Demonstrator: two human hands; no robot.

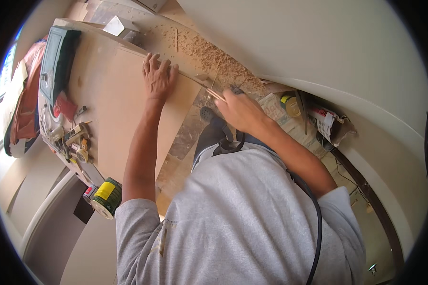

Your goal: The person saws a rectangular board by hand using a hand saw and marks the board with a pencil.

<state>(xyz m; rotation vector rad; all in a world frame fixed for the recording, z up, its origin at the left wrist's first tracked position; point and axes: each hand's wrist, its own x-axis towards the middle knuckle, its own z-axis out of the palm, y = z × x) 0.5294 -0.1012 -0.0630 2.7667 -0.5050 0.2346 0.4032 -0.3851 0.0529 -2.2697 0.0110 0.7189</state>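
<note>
A pale, smooth wooden panel [125, 107] lies on the workbench to my left. My left hand [159, 79] rests on it, palm down and fingers spread, with the fingertips at its far edge. My right hand [240, 111] is closed around a thin wooden strip [217, 94] just past the panel's corner. The strip lines up with the panel's edge, but blur hides whether they are joined. My right fingers cover the strip's near end.
Wood shavings [214, 57] cover the floor beyond the panel. A dark green case [57, 60], a red cloth-like item [65, 107] and several small tools [79, 140] lie on the bench's left. A green-and-yellow can [107, 194] stands near my left elbow. Another can [291, 105] and a torn carton [330, 123] sit right.
</note>
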